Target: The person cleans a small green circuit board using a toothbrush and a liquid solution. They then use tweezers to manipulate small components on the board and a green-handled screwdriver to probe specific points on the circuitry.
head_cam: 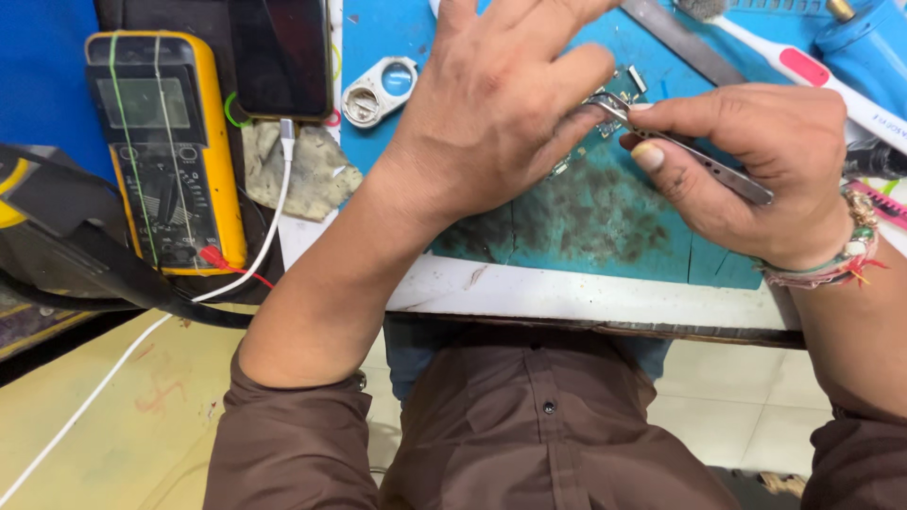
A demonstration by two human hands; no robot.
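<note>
Right hand (746, 165) with tweezers (690, 151) (pinched) at circuit board (619, 90), left hand (491, 104) atop.

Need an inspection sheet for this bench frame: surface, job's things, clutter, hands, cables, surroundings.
Surface: teal mat, stained dark, on a white bench.
Job's things: small circuit board, partly hidden; metal tweezers tip on it.
Clutter: yellow multimeter, phone, magnifier, rag, toothbrush.
Hands: left hand pressing the board; right hand, grip shut on tweezers.
Cables: white cable plugged into phone; red probe lead.
Surroundings: tiled floor, brown shirt.
</note>
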